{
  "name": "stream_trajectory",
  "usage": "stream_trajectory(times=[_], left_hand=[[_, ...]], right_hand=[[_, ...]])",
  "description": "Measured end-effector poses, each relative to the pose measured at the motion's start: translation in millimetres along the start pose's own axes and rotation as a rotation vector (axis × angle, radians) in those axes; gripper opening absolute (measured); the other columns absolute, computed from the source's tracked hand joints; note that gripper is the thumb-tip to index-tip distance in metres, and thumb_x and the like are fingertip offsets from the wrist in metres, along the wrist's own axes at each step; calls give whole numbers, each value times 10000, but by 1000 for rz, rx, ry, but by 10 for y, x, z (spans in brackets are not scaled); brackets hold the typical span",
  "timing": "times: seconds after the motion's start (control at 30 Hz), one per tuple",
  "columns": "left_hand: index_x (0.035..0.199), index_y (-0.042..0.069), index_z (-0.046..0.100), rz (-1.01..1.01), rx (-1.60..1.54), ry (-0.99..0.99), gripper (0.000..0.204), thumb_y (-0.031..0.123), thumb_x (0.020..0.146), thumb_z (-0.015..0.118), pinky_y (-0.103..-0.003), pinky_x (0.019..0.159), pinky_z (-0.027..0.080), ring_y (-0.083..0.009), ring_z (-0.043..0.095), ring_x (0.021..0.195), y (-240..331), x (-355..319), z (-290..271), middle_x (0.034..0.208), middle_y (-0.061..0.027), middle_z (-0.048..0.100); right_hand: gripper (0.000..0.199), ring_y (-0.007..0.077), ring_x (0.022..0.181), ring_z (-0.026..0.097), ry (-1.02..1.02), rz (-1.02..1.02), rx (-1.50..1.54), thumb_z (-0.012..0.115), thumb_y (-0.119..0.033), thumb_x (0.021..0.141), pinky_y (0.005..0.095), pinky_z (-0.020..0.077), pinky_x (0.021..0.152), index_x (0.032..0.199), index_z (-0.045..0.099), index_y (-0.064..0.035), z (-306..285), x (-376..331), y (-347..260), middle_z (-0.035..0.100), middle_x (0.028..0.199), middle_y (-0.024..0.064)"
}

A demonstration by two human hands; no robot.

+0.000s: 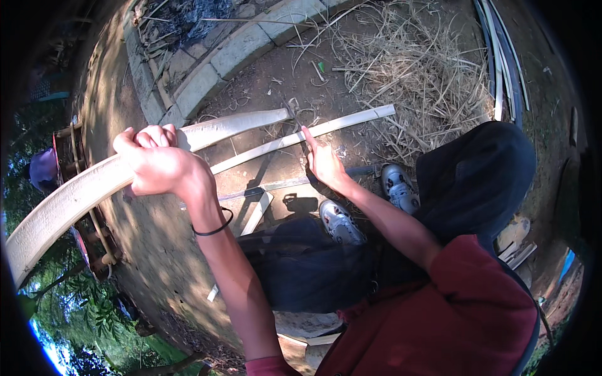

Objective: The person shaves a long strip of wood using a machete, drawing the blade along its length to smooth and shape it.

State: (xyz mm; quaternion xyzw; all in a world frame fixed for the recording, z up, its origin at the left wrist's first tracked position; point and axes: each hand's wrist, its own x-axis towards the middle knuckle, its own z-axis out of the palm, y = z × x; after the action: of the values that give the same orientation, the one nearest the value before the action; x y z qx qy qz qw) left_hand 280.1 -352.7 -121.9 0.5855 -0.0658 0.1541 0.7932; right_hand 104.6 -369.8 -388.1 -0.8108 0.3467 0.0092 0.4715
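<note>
My left hand (160, 160) is closed round a wide, pale, curved strip that looks like split bamboo (69, 191). The strip runs from the lower left, through the fist, to an end near the middle. Just below that end lies a narrower pale strip (263, 148); its left part disappears behind my left wrist. My right hand (327, 166) is at this narrow strip, index finger stretched across its face and the other fingers curled below. The thumb is hidden. A dark band circles my left wrist.
Curved stone edging (241, 50) borders ashes at the top left. Dry shavings (420, 75) are heaped at the upper right, beside long strips (501, 62). A dark flat bar (282, 185) lies before my shoes (342, 222). Another short strip (257, 213) rests near my knee.
</note>
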Motion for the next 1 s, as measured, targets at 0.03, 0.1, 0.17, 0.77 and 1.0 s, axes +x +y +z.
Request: stream_trajectory(times=[0.03, 0.1, 0.17, 0.77, 1.0], left_hand=[[650, 67, 392, 6, 15, 16, 283, 98, 903, 514, -288, 461, 327, -111, 336, 454, 18, -35, 38, 538, -3, 316], [654, 61, 402, 14, 44, 48, 277, 91, 904, 517, -291, 457, 327, -109, 337, 455, 38, -131, 145, 542, -2, 313], [812, -26, 526, 0, -48, -33, 159, 98, 903, 566, -272, 452, 354, -109, 367, 444, 9, -82, 93, 534, -18, 376], [822, -53, 507, 16, -28, -17, 184, 88, 930, 556, -272, 435, 357, -110, 384, 447, -4, -122, 89, 544, -16, 367], [818, -51, 488, 13, -23, -31, 199, 103, 921, 560, -283, 433, 348, -116, 374, 452, 32, -73, 22, 542, -24, 358]], right_hand=[[713, 413, 628, 649, -27, 13, -33, 504, -80, 889, 535, 521, 638, 1538, 241, -216, -9, -11, 71, 620, 669, 251], [671, 352, 579, 635, 49, -5, 185, 492, -67, 874, 460, 516, 602, 1516, 309, -132, 36, 104, 146, 606, 646, 238], [646, 295, 556, 620, 59, 30, 359, 482, -60, 863, 409, 502, 581, 1495, 352, -80, -73, 146, -96, 593, 630, 207], [650, 146, 445, 531, -19, 145, 538, 505, -66, 871, 336, 477, 502, 1502, 349, -68, -121, 147, -59, 579, 577, 79], [634, 195, 469, 471, 100, -213, 457, 499, -81, 895, 333, 438, 526, 1509, 345, -127, -363, -136, -691, 483, 564, 110]])
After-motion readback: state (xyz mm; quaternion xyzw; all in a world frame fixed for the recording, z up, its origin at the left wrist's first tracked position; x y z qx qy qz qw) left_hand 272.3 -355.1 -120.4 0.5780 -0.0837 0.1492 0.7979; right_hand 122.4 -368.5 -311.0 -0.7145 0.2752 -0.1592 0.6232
